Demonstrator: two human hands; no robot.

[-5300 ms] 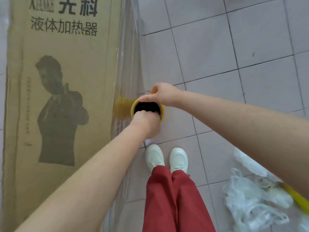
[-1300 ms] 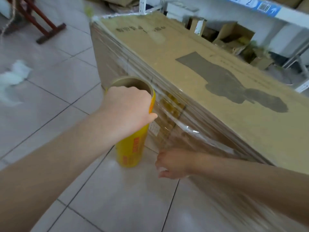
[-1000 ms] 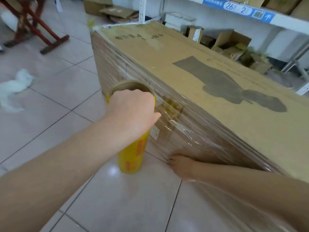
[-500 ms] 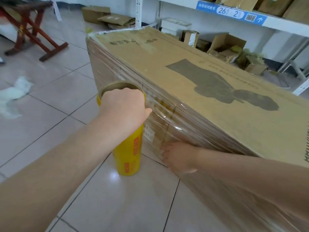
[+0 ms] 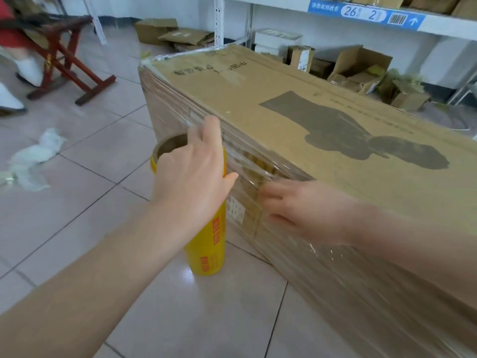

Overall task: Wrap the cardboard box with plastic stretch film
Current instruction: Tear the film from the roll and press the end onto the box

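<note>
A long cardboard box lies on the tiled floor, its near side covered in layers of clear stretch film. A yellow stretch film roll stands upright on the floor against that side. My left hand lies over the roll's top rim with fingers stretched out toward the box's upper edge and the thumb apart. My right hand is spread flat against the film on the box's side, just right of the roll, and looks blurred.
A red wooden stand and another person's leg are at the far left. Crumpled plastic lies on the floor tiles. Behind the box, a metal shelf with small cardboard boxes beneath it lines the wall.
My left hand has loosened from a closed grip on the roll's rim, fingers now extended. My right hand has slid up the filmed side from near the floor.
</note>
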